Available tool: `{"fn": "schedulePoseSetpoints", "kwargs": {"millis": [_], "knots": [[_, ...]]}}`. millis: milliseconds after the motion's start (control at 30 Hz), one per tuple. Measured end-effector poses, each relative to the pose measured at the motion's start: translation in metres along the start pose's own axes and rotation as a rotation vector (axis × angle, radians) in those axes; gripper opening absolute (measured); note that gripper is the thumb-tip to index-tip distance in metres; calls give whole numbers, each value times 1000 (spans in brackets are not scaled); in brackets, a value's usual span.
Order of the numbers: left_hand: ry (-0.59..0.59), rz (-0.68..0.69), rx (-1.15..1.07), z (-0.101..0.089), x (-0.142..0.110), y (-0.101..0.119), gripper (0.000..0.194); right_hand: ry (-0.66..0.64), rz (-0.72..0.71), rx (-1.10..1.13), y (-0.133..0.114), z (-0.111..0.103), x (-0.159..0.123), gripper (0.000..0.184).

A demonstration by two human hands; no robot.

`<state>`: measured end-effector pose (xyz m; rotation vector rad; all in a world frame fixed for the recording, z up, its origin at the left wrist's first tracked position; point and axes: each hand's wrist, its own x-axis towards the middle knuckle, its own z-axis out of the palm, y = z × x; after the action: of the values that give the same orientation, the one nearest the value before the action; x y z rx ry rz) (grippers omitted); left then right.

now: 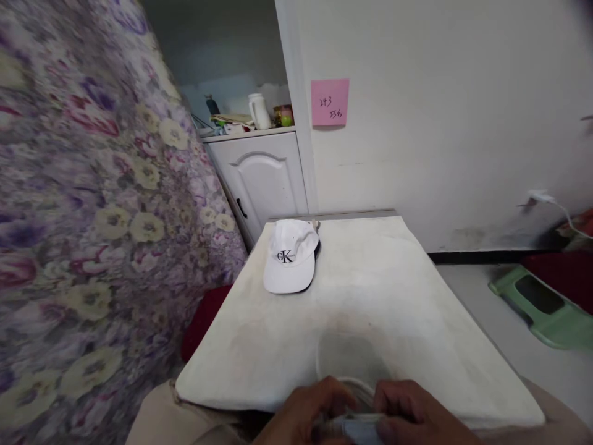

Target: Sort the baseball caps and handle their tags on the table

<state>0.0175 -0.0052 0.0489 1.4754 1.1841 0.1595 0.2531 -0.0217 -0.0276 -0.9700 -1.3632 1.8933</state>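
Observation:
A white cap (291, 254) with a black logo lies at the far left part of a white cloth-covered table (407, 290). At the table's near edge, my left hand (303, 411) and my right hand (414, 411) close together on a clear plastic container (354, 388) with a pale blue-grey piece at its near side. The fingers of both hands curl around it. Motion blur and the frame's bottom edge hide what the container is and what is in it.
A large flowered fabric (92, 204) hangs along the left. A white cabinet (262, 179) with a jug and clutter stands behind. A pink note (330, 102) sticks on the wall. A green stool (540, 306) sits on the floor at right.

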Motion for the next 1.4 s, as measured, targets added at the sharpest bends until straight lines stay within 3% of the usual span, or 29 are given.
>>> {"fn": "schedulePoseSetpoints", "kwargs": {"millis": [167,267,433,633,767,867,967,1100,1233,1400], "knots": [[40,149,-53,-9,-7,12,34,-26,-69,247,0,9,4,45],[33,143,-58,-2,-6,8,41,-27,-47,303,3,11,5,51],[143,180,103,11,3,-8,42,-8,-31,259,19,7,3,51],[82,458,381,10,24,-26,24,82,-100,8,16,2,4,47],[116,481,400,11,31,-41,37,192,-172,-184,5,4,4,36],[153,499,365,13,31,-49,42,150,-152,-91,3,7,6,33],[291,717,419,16,35,-55,33,106,-137,33,7,7,11,33],[644,1010,643,23,44,-67,30,101,-150,101,11,5,17,34],[834,955,839,32,44,-77,34,117,-129,68,11,5,18,32],[875,901,901,38,44,-71,35,197,-108,-135,3,5,11,20]]}}
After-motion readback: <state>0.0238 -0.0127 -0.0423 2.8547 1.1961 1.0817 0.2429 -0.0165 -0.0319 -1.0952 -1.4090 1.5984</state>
